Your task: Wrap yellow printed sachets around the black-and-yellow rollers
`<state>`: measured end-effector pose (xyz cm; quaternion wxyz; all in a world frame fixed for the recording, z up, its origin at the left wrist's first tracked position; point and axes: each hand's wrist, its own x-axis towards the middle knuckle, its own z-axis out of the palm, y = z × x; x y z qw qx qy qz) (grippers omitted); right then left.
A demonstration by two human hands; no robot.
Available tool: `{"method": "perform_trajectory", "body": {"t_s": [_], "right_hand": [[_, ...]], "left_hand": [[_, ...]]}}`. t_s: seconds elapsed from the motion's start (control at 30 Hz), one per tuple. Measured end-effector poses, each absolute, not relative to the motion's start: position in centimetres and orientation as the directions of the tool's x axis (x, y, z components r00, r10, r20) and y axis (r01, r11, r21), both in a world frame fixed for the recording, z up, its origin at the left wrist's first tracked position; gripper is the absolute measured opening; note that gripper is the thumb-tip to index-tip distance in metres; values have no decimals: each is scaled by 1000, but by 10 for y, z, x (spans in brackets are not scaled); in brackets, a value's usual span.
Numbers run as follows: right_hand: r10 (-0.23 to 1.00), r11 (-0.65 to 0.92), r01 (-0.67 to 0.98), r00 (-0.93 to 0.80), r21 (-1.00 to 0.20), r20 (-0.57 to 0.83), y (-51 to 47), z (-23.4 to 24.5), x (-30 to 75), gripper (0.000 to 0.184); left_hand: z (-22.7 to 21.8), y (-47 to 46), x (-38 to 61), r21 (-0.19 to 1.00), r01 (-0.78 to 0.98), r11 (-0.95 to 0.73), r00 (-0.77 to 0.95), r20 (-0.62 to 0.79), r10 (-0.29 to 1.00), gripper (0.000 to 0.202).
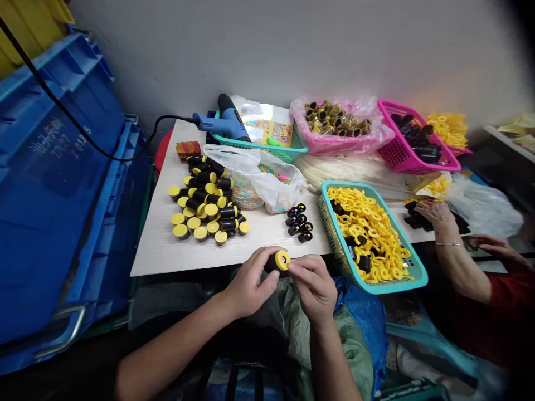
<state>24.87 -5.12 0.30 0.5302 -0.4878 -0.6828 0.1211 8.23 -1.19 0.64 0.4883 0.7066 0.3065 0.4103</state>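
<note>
In front of the table edge, my left hand (pixel 253 283) is closed round a short black tube (pixel 272 264). A yellow ring cap (pixel 283 259) sits on the tube's end, with something pink showing in its hole. The fingers of my right hand (pixel 314 285) are pinched together at the right edge of this cap. Just beyond my hands stand several open black tubes (pixel 301 219) with coloured bits inside. Right of them, a turquoise basket (pixel 407 281) holds many yellow ring caps (pixel 368 234) and some black tubes.
Many yellow-capped black tubes (pixel 207 203) cover the table's left part. A bag of coloured beads (pixel 246 192), a blue heat gun (pixel 228 121) and pink baskets (pixel 397 153) stand behind. A co-worker's hand (pixel 438 217) is at the right. Blue crates (pixel 54 184) rise at the left.
</note>
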Motion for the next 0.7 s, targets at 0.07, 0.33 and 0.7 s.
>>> {"method": "perform_trajectory", "body": {"t_s": [0.07,0.33,0.7], "right_hand": [[773,526,560,-1,-640,635,-51,3,246,45],[777,522,457,92,-720,622,-52,-6,235,43],[765,543,495,41,-678,643,-52,-6,238,46]], "left_hand": [[9,-12,81,939,60,-338,486,268,832,30],[13,-13,80,949,-10,-314,500,277,820,22],[21,-13,83,948,53,-312,482,250,840,17]]}}
